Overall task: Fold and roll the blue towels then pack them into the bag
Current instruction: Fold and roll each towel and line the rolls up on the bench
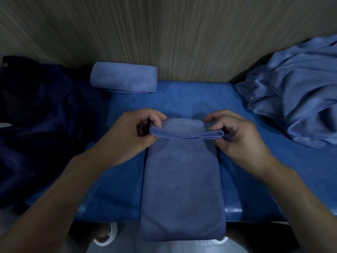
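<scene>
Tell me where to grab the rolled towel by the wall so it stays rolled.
Take the rolled towel round its middle, coming from above and the near side, since the wall blocks the back. Its loose tail edge shows along the near bottom, so pinching over that edge should probably keep it wound.

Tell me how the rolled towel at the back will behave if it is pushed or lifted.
The rolled towel probably squashes under a grip: its outline looks soft and rounded. As a cylinder it may roll toward you if pushed; the wall behind likely blocks it. Its loose edge shows underneath, so lifting one end could unwind it.
</scene>
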### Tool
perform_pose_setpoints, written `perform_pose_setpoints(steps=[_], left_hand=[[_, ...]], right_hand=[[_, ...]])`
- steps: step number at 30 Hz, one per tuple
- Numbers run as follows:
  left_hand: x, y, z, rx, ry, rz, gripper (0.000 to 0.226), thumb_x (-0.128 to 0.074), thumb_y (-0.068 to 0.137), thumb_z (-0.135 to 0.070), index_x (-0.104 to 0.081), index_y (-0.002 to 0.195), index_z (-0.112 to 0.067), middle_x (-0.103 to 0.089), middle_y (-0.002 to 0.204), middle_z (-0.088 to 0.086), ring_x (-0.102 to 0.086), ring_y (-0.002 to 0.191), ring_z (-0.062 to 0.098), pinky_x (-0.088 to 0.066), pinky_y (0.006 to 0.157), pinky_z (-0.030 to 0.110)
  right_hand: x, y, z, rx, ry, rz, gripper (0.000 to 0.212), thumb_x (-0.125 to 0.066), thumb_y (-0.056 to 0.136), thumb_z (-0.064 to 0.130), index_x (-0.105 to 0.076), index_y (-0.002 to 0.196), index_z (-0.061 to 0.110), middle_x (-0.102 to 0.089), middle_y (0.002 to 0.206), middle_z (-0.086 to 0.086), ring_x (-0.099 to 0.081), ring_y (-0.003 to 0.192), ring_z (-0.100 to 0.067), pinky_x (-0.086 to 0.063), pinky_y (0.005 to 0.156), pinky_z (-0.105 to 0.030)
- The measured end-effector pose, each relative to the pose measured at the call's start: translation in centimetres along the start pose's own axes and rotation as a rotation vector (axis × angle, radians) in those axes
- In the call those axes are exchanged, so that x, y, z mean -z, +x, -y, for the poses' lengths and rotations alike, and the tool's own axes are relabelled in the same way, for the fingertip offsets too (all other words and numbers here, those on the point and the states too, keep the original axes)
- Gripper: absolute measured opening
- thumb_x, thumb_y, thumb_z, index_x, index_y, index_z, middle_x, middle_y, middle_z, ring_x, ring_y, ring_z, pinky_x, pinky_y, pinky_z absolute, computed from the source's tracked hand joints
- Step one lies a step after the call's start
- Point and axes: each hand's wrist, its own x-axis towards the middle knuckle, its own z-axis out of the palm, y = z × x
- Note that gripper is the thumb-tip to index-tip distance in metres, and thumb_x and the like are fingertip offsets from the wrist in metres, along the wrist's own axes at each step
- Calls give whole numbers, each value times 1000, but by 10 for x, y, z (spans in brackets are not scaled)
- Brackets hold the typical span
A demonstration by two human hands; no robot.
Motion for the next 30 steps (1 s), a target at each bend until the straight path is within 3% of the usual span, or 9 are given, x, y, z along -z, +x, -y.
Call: perform_pose_setpoints(steps=[3,7,11,13,16,20,23,26,30], left_hand=[[2,-4,0,-10,52,49,24,-67,82,8,-58,80,-14,-67,116,-11,-62,104,0,-46,78,17],[1,-7,0,-2,76,56,22,-67,83,7,-58,80,-14,-65,119,-13,-59,100,-10,-43,76,8],[2,-10,-1,-17,165,82,26,-66,83,7,-58,81,-18,-62,123,-14,-51,86,-21,-35,75,0],[2,-10,1,-26,221,88,29,-66,82,5,-57,82,-23,-61,125,-17,-51,93,-19,-32,77,-1],[2,-10,3,-47,315,102,30,-67,79,-2,-55,84,-28,-56,128,-22,-51,107,-7,-31,81,2],[1,-11,2,-38,322,122,19,-72,81,-35,-55,87,-30,-51,131,-27,-44,122,-1,-30,90,5],[-1,-9,5,-15,325,99,13,-62,87,-42,-58,83,-30,-49,131,-29,-41,124,-4,-29,92,6],[-1,-8,8,26,372,117,10,-63,89,-41,-58,84,-33,-41,136,-29,-32,129,-9,-26,97,8],[0,-8,10,21,458,97,16,-60,83,-49,-54,93,-37,-42,135,-24,-34,124,0,-31,105,28]], right_hand=[[3,-7,5,19,-78,16,12,-66,73,-5,-66,79,5,-64,109,-2,-63,99,-12,-49,79,-26],[7,-11,5,1,-137,60,11,-69,74,0,-69,80,10,-61,114,1,-65,85,-21,-48,72,-31],[7,-15,3,24,-227,110,4,-69,82,10,-67,81,13,-57,119,6,-64,88,-15,-50,71,-31],[7,-16,0,27,-264,128,6,-64,86,23,-67,86,18,-55,124,8,-64,98,-14,-54,73,-38],[9,-19,0,-22,-275,169,26,-59,85,47,-66,93,24,-53,131,12,-62,109,-12,-54,78,-43],[11,-22,5,-69,-309,174,45,-46,86,70,-62,97,30,-53,137,7,-55,123,-9,-52,92,-41],[8,-20,4,-91,-310,180,41,-39,93,60,-62,93,26,-54,138,1,-48,131,-11,-49,98,-42],[4,-18,2,-99,-308,189,30,-47,94,47,-59,90,20,-55,135,-4,-45,133,-14,-45,101,-40],[5,-17,5,-130,-251,192,19,-62,88,36,-54,91,20,-57,128,1,-45,129,-8,-43,101,-35]])
